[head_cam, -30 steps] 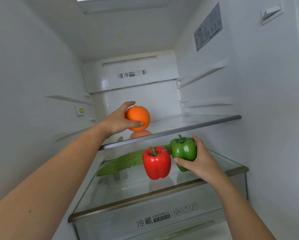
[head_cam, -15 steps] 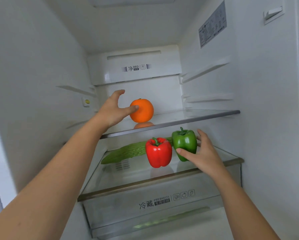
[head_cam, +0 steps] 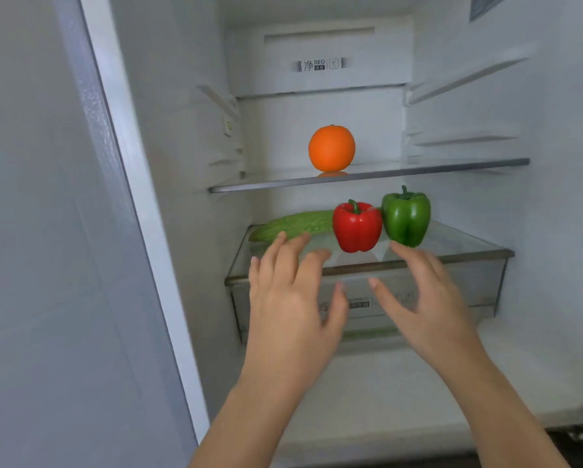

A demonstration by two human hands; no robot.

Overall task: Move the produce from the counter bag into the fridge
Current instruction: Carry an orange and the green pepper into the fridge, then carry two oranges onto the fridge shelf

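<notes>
An orange (head_cam: 331, 148) sits alone on the upper glass shelf (head_cam: 452, 167) of the open fridge. On the lower glass shelf (head_cam: 469, 251) stand a red bell pepper (head_cam: 356, 226) and a green bell pepper (head_cam: 406, 216) side by side, with a bumpy green gourd (head_cam: 296, 224) lying behind them to the left. My left hand (head_cam: 290, 298) and my right hand (head_cam: 425, 298) hover in front of the lower shelf, fingers spread, holding nothing. The counter bag is out of view.
A clear crisper drawer (head_cam: 479, 285) with a printed label sits under the lower shelf. The fridge's left frame edge (head_cam: 138, 204) runs diagonally beside my left arm. White rails line both inner walls.
My left hand let go of the orange and my right hand let go of the green pepper. Both hands have drawn back out of the fridge, and the view has backed away.
</notes>
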